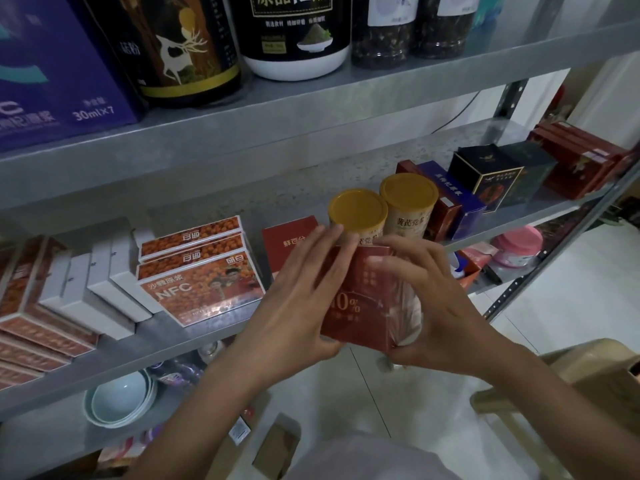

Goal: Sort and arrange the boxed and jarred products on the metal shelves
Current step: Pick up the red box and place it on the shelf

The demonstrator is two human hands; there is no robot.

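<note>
Across the frame run the metal shelves (311, 109), grey and tiered. The top tier carries a purple carton (59, 64), a white-based black tub (294, 32) and dark jars beside it. On the middle shelf (194, 337) a block of orange NFC boxes (197, 271) sits at the left, and dark and blue boxes (485, 178) line up at the right. Between them stand two yellow-lidded jars (358, 211), touching each other, with a flat red carton (287, 244) just left of them.

Held in front of that shelf's edge, and not resting on it, is the red box (360, 306), upright and just before the nearer jar. Both hands hold it. The left hand (304, 292) lies along its left side, fingers nearly straight, thumb hooked under the lower corner, fingertips reaching the jar's lid. The right hand (436, 306) wraps the right side, fingers curled over the top edge.

The step in hand looks like placing this box among the red goods. The next move probably calls for easing it into the gap by the red carton. The jars sit close enough that a nudge could tip them.
</note>
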